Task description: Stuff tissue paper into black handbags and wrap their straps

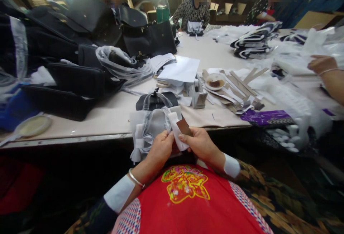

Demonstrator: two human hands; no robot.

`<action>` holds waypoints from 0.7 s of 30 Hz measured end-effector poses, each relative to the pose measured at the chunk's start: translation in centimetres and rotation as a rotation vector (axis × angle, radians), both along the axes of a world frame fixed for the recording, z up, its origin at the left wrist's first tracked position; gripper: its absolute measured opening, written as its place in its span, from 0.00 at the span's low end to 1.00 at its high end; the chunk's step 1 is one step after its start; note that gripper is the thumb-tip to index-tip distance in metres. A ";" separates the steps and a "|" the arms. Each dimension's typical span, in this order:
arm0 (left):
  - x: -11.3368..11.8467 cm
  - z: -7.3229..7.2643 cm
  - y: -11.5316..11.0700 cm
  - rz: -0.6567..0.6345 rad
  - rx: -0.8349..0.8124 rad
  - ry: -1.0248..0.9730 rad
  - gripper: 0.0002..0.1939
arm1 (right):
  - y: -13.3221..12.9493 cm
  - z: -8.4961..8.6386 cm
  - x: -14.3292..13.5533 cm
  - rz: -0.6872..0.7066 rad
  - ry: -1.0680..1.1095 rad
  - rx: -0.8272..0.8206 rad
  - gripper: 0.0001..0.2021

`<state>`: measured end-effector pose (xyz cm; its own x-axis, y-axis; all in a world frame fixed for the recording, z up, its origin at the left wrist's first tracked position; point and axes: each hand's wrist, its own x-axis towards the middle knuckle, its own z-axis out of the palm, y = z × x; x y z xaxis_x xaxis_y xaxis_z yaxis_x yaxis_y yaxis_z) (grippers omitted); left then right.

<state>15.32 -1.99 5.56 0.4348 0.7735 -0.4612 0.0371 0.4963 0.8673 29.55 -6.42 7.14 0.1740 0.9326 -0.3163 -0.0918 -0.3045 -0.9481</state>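
Red apron (150, 198): is filling lower centre.
Right hand (204, 144): is pinching brown card (184, 127) on white wrap (173, 121), near centre.
Left hand (162, 146): is gripping this wrap's left side.
Wrapped bag (158, 119): is lying at table (113, 119) edge, centre.
Black bags (76, 78): are resting upper left.

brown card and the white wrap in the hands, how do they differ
Colour: the brown card is plain brown, while the white wrap is pale white.
Size: the brown card shows as a short piece; the white wrap is a longer strip.
Position: the brown card lies over one side of the white wrap, which shows past it at top and bottom.
Shared: both are at the right hand.
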 end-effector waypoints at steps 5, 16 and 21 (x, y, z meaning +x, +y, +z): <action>-0.6 0.3 -0.7 0.016 0.054 -0.122 0.17 | -0.4 -0.5 -0.6 -0.040 -0.095 0.027 0.17; -0.7 0.1 -0.7 0.018 0.412 0.159 0.21 | -1.0 -1.1 -1.3 0.057 -0.127 0.051 0.17; -0.5 -0.1 -0.7 0.074 0.417 0.244 0.20 | -1.9 0.0 0.3 0.185 -0.052 0.048 0.12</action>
